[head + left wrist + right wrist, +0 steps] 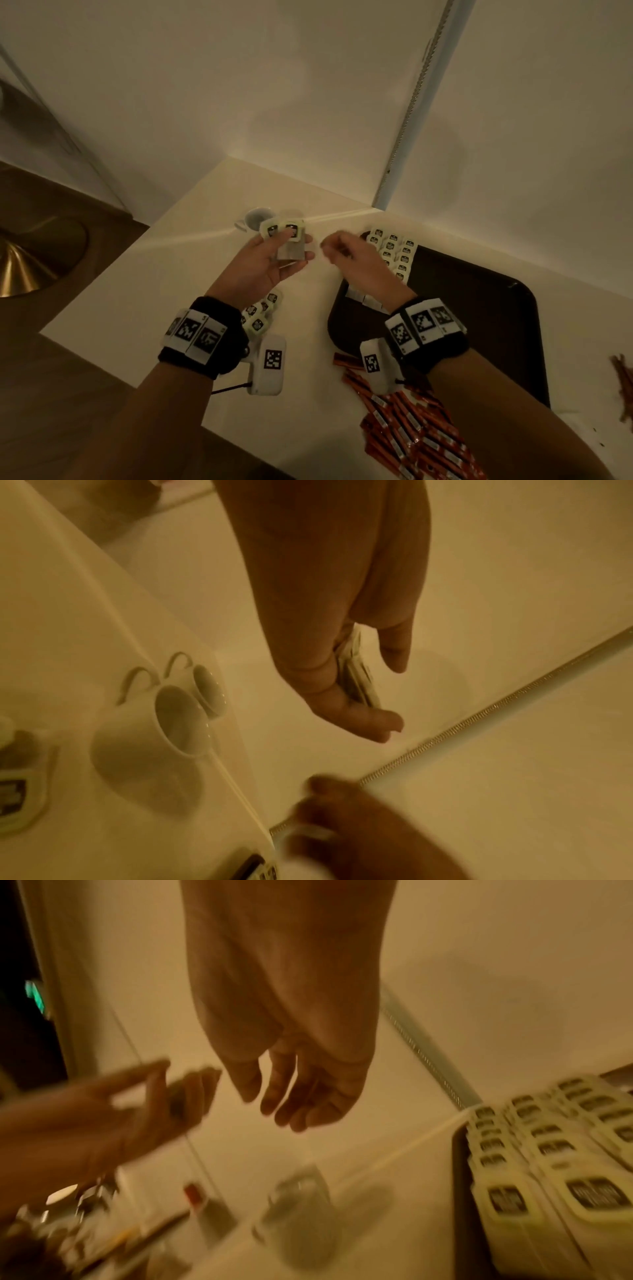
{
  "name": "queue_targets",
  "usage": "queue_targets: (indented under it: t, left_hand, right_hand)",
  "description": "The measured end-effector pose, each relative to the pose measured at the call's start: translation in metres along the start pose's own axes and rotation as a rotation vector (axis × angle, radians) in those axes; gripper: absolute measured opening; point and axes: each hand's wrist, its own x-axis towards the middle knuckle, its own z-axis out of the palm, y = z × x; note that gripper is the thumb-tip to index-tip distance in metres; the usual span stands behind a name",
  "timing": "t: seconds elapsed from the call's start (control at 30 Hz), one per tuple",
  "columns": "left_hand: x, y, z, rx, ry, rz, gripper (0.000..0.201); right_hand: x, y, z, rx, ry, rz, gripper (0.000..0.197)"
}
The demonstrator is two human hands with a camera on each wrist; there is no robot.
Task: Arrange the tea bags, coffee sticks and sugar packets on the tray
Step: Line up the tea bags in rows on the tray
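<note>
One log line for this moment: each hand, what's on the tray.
left hand: holds tea bags | right hand: empty, over counter | tray: tea bag rows

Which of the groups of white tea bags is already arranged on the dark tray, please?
The overlapping rows of tea bags at the tray's far-left corner; the others are in the left hand or loose on the counter.

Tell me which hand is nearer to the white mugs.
Left. The left hand, holding tea bags, is just in front of the mugs; the right hand is farther right, by the tray.
</note>
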Motion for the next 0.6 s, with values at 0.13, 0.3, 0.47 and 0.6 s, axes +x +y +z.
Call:
queue_targets:
  t: [0.13,0.3,0.47,0.6]
  left_hand:
    - [-0.001,0.013,-0.017,-0.048,0.061,0.029,0.023]
    - [-0.007,0.024,-0.022,-0.126,0.174,0.031,0.02]
    - [-0.011,0.024,-0.036,-0.077,0.257,0.02,0.016]
    - [-0.015,0.02,-0.048,0.135,0.302,0.016,0.018]
  right_hand:
    - [0.002,0.036,0.073,-0.376,-0.448,0.124,0.03]
    - [0.003,0.045,0.147,-0.337,-0.458,0.174,0.06]
    - [0.005,0.054,0.175,-0.346,-0.368,0.169,0.06]
    - [0.006,0.052,0.158,-0.303,-0.37,0.145,0.027]
